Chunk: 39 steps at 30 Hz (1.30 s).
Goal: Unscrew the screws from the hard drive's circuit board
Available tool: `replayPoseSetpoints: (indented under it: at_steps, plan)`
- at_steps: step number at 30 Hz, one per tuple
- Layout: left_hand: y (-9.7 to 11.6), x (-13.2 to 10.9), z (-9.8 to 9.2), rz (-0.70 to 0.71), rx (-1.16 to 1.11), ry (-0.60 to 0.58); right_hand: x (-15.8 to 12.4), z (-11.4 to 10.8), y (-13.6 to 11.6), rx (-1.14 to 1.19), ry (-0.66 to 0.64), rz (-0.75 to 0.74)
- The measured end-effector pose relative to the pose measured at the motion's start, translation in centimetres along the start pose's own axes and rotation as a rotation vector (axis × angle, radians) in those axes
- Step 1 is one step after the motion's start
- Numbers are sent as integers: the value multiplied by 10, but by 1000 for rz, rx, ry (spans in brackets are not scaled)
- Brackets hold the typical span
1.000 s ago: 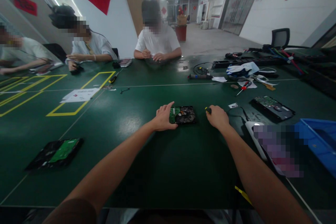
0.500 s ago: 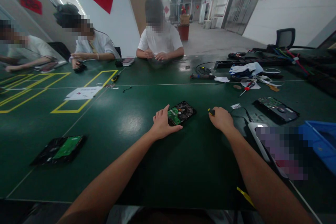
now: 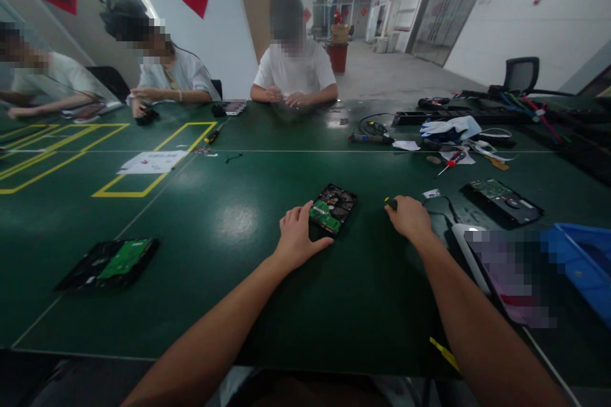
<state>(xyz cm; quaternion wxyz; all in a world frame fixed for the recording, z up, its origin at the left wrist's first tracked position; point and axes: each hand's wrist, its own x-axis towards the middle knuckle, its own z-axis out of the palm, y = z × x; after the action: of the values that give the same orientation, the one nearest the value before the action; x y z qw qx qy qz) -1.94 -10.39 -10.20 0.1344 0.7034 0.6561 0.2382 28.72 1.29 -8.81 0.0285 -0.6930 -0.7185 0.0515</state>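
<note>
A hard drive [image 3: 337, 203] lies circuit side up on the green table, its green board and black casing showing. My left hand [image 3: 296, 238] holds it at the near left corner, fingers along the left edge and thumb by the near edge. To the right of the drive, my right hand [image 3: 411, 219] is closed around a screwdriver [image 3: 390, 203]. Only the black and yellow end of its handle sticks out; the shaft is hidden. A second hard drive [image 3: 503, 202] rests to the right, and another hard drive [image 3: 112, 262] lies at the left.
A blue bin [image 3: 585, 273] and a white-edged device [image 3: 472, 257] with a cable stand at the right. Farther back lie a red screwdriver [image 3: 449, 164], gloves [image 3: 449, 130] and a dark cylindrical tool [image 3: 370, 139]. A paper [image 3: 153, 162] lies left. Several people sit across the table.
The hard drive has turned slightly under my left hand, and more of its green board shows. My right hand keeps the screwdriver. The camera view has shifted a little.
</note>
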Motion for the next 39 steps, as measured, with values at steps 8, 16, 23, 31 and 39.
replayPoseSetpoints:
  at_steps: [8,16,23,31,39]
  plan:
    - [2,0,5,11,98,70,-4,-6,-3,-6,-46,21]
    - [13,7,12,36,205,135,-5,-3,-3,-2,-31,13]
    - [29,18,21,33,237,164,-24,-8,-35,239,148,-383]
    - [24,15,19,239,188,125,-39,6,-67,328,98,-549]
    - [24,16,21,380,202,87,-38,7,-68,289,74,-528]
